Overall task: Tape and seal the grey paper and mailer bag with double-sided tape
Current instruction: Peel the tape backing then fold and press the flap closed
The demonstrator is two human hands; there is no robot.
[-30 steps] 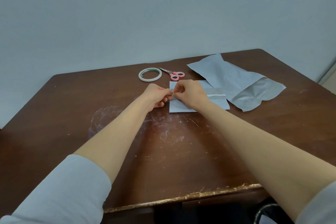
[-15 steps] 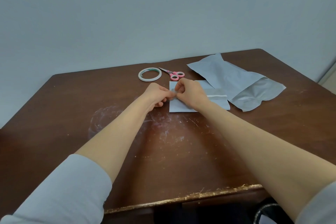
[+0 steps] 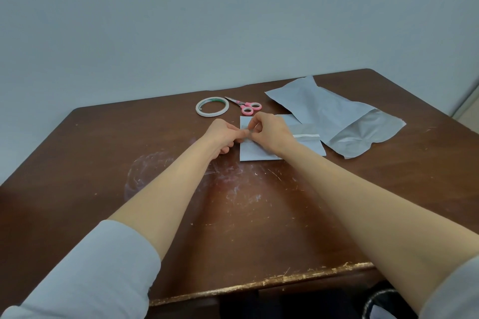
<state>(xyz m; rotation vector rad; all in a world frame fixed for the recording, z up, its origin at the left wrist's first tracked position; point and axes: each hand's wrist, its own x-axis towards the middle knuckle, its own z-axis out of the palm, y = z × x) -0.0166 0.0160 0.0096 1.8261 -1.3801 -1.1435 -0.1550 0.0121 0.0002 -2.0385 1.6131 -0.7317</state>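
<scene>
Grey paper (image 3: 259, 151): flat rectangular sheet, mid-table. White tape strip (image 3: 305, 135) runs across it, only its right end showing. Left hand (image 3: 223, 134) and right hand (image 3: 269, 132) pinch at its left edge.
Mailer bag (image 3: 324, 109): grey, crumpled, lying flat, silvery end to the right, overlapping the paper's far right corner.
Double-sided tape roll (image 3: 212, 107): white ring lying flat, behind-left of the paper, apart.

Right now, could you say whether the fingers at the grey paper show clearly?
Head view: the light is soft and even, with no glare on the grey paper; there is a mild sheen on the mailer bag; the left hand and right hand pinch at the paper, but the fingertip detail is too small and soft to read.
</scene>
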